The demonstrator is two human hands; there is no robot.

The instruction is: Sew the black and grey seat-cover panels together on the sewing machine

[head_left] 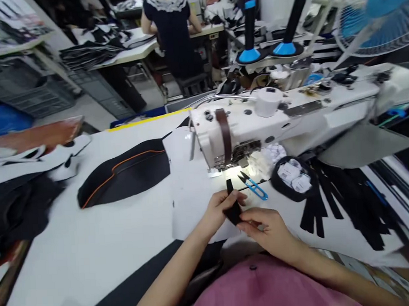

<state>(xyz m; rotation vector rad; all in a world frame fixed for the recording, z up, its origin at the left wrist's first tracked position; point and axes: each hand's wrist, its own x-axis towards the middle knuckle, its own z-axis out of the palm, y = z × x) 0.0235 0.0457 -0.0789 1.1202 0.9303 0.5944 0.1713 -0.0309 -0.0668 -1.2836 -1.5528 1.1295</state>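
Note:
A short black fabric strip is pinched between my two hands, just in front of the sewing machine. My left hand grips its middle, fingers closed, and the strip's narrow end points toward the needle area. The lower end is held by my right hand between thumb and fingertips. Close by on the machine bed lie blue-handled thread snips, apart from both hands. The machine's lamp lights the bed under the needle, whose tip I cannot make out.
A black bowl of white labels and several black strips lie right. Left on the table are a black panel with orange piping and dark fabric pieces. Thread cones and a fan stand behind; a person sits farther back.

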